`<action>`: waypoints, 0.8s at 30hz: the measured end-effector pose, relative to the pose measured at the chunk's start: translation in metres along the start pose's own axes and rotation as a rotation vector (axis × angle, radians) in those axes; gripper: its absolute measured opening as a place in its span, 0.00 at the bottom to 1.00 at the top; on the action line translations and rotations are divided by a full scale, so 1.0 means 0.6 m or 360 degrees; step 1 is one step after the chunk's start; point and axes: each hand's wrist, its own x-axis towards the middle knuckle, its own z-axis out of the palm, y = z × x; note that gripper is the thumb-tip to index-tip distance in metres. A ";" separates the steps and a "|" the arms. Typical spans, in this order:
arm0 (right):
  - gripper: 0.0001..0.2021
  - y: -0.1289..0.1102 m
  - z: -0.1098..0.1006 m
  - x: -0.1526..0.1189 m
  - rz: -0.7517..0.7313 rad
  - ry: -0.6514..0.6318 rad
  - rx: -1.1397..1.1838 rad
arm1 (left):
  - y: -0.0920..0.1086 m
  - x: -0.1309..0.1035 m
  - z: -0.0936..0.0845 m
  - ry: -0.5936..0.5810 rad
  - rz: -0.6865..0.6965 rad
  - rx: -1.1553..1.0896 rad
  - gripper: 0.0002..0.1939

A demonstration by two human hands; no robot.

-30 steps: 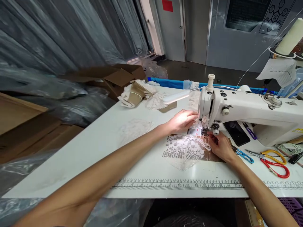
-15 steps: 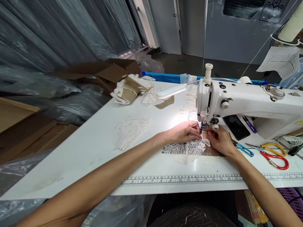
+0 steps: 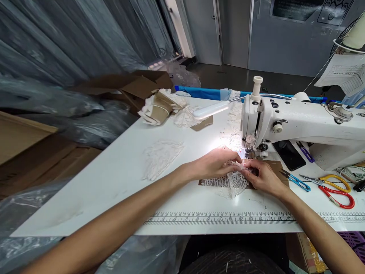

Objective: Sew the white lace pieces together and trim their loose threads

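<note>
White lace fabric (image 3: 235,183) lies in front of the needle of a white sewing machine (image 3: 296,118), partly over a brown backing piece (image 3: 275,167). My left hand (image 3: 221,161) pinches the lace from the left, fingertips just before the presser foot (image 3: 250,153). From the right, my right hand (image 3: 262,176) grips the same lace between thumb and fingers. The fingertips of both hands nearly meet, and they hide part of the lace edge. More lace runs behind the needle area, lit brightly by the machine lamp (image 3: 211,110).
A loose lace piece (image 3: 162,158) lies to the left, and a lace bundle (image 3: 159,108) farther back. Right of my hand are blue thread snips (image 3: 298,182), scissors with red and yellow handles (image 3: 336,192) and a black phone (image 3: 289,155). A printed ruler (image 3: 228,218) lines the front edge.
My hands have come closer together and slightly nearer to me, away from the needle. The lace is gathered between them, and more of the brown backing shows on the right. The view has shifted slightly.
</note>
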 end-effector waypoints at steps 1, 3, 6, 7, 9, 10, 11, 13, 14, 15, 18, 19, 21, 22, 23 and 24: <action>0.09 -0.001 -0.002 0.000 0.0035 -0.0030 0.0069 | -0.001 -0.004 -0.005 0.0003 -0.0020 -0.0131 0.16; 0.09 -0.003 -0.006 -0.001 0.0103 -0.0076 0.0186 | -0.003 -0.012 -0.015 -0.0009 -0.0076 -0.0385 0.16; 0.09 -0.007 -0.005 0.001 0.0259 -0.0153 0.0464 | -0.002 -0.018 -0.026 -0.0029 -0.0197 -0.0647 0.16; 0.08 -0.008 -0.003 0.003 0.0360 -0.0193 0.0586 | -0.002 -0.017 -0.028 -0.0046 -0.0248 -0.0689 0.17; 0.05 -0.013 0.005 0.011 0.0620 -0.0256 0.0802 | -0.002 -0.008 -0.032 -0.0118 -0.0357 -0.0671 0.18; 0.06 -0.015 0.010 0.015 0.0750 -0.0263 0.0865 | -0.003 0.001 -0.033 -0.0167 -0.0406 -0.0597 0.18; 0.08 -0.018 0.015 0.019 0.0870 -0.0250 0.0885 | -0.006 0.011 -0.033 -0.0212 -0.0441 -0.0477 0.17; 0.13 -0.024 0.024 0.024 0.1049 -0.0213 0.0821 | -0.015 0.034 -0.028 -0.0282 -0.0432 -0.0132 0.13; 0.15 -0.026 0.025 0.025 0.1086 -0.0209 0.0740 | -0.020 0.045 -0.024 -0.0298 -0.0394 0.0059 0.10; 0.16 -0.029 0.024 0.024 0.1083 -0.0221 0.0628 | -0.025 0.053 -0.018 -0.0301 -0.0350 0.0223 0.07; 0.16 -0.030 0.005 0.016 0.0895 -0.0277 0.0244 | -0.036 0.054 -0.003 -0.0131 -0.0265 0.0588 0.08; 0.13 -0.028 -0.006 0.013 0.0824 -0.0281 0.0132 | -0.037 0.045 0.001 -0.0013 -0.0242 0.0671 0.10; 0.09 -0.019 -0.028 0.011 0.0713 -0.0229 -0.0049 | -0.032 0.018 0.004 0.0195 -0.0099 0.0767 0.13; 0.09 -0.012 -0.037 0.012 0.0658 -0.0169 -0.0179 | -0.028 0.003 0.004 0.0240 0.0036 0.0744 0.14; 0.09 -0.005 -0.044 0.014 0.0598 -0.0101 -0.0317 | -0.022 -0.011 0.005 0.0199 0.0196 0.0677 0.14; 0.09 0.001 -0.047 0.017 0.0532 -0.0050 -0.0455 | -0.016 -0.022 0.005 0.0141 0.0325 0.0614 0.14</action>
